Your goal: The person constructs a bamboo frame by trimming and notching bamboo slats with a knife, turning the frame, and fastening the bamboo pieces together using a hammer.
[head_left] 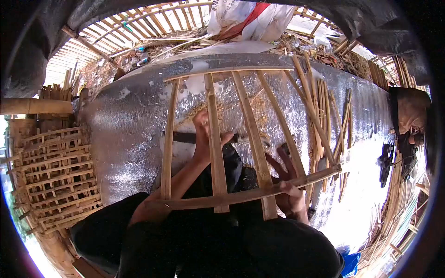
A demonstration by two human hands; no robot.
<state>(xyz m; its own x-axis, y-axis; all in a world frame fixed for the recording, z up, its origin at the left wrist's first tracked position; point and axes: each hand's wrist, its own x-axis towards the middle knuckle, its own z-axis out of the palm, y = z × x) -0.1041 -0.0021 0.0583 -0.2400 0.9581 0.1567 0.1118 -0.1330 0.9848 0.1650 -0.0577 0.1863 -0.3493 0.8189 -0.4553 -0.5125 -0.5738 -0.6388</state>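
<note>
A bamboo frame (259, 143) of several slats joined to two crosspieces is tilted above my lap. My right hand (291, 190) grips its near crosspiece toward the right end, thumb on top and fingers beyond. Under the frame, my left hand (200, 127) lies partly behind a slat, thumb apart from the fingers. The near crosspiece passes over my left forearm. A dark, long tool like a knife (181, 137) lies crosswise beside my left hand. I cannot tell whether that hand touches it.
A silvery sheet (125, 134) covers the ground, with shavings (259, 109) on it. Loose bamboo strips (320, 116) lie at right. A woven bamboo panel (58, 171) stands at left. Another person (411, 116) is at the far right. A white sack (241, 21) hangs at the back.
</note>
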